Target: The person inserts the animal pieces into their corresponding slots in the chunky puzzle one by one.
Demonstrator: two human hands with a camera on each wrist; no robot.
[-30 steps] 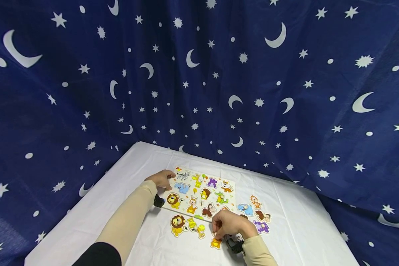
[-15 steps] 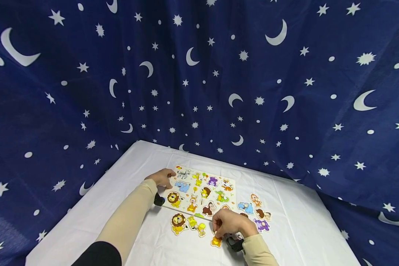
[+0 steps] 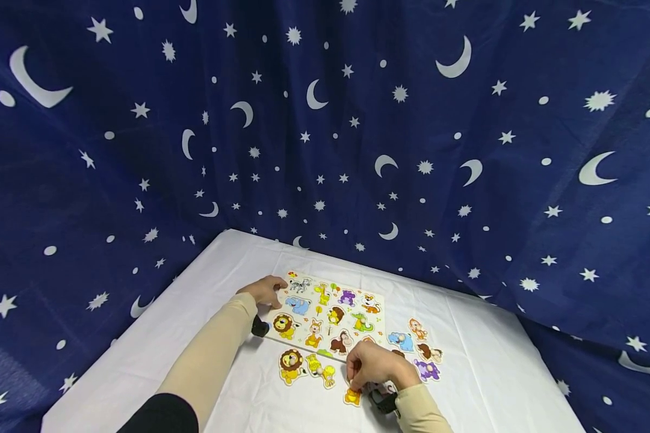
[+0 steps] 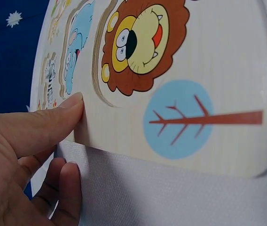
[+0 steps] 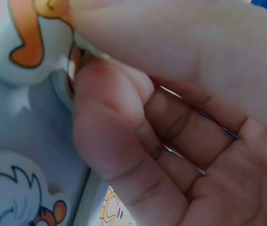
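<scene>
My left hand (image 3: pixel 263 291) lies at the left edge of a wooden animal puzzle board (image 3: pixel 299 325). Its straight thumb (image 4: pixel 60 120) touches the edge of the board in the left wrist view, while the other fingers bend loosely below, beside the board. At the near side, my right hand (image 3: pixel 376 364) pinches an orange animal puzzle piece (image 3: pixel 352 396) close over the tablecloth. Fingers cover its upper part; an orange leg (image 5: pixel 28 42) shows in the right wrist view. A lion piece (image 3: pixel 290 367) and a yellow giraffe piece (image 3: pixel 321 370) lie left of this hand.
Right of the board lie a blue elephant piece (image 3: pixel 400 341), an orange monkey piece (image 3: pixel 417 329), a brown piece (image 3: pixel 430 352) and a purple hippo piece (image 3: pixel 427 370). A white cloth (image 3: pixel 498 361) covers the table. A dark blue star curtain (image 3: pixel 325 150) hangs behind.
</scene>
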